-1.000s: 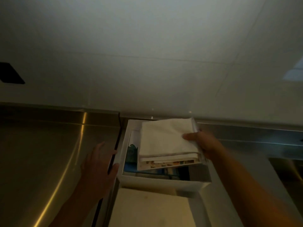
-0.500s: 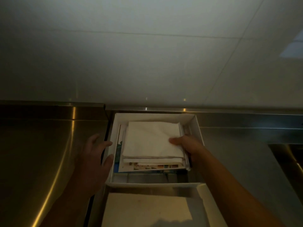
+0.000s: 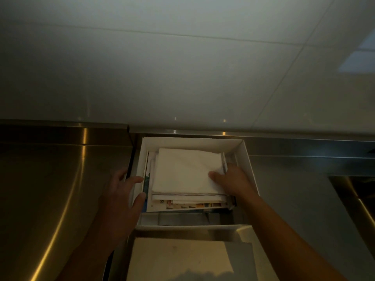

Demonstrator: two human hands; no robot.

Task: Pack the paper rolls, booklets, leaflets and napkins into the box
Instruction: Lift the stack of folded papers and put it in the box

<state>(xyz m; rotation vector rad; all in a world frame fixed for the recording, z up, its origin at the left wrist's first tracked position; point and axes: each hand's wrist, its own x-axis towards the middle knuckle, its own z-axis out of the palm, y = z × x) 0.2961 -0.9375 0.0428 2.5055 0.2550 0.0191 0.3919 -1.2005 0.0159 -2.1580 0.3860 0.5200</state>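
A folded stack of white napkins (image 3: 185, 173) lies flat in an open white box (image 3: 250, 171) on a steel counter (image 3: 50, 189), atop colourful booklets (image 3: 188, 205).

The stack's folded edge faces the camera, its long axis cannot be told, and a gap remains toward the box's far wall. The right hand (image 3: 231, 181) reaches inside, thumb pressed on the napkins' near right corner, its other fingers hidden beneath or beside the stack. The left hand (image 3: 119, 191), fingers loosely spread, grips the box's left wall. The booklets' print is too dim to read; the box's open lid flap (image 3: 178, 258) is cut off below.
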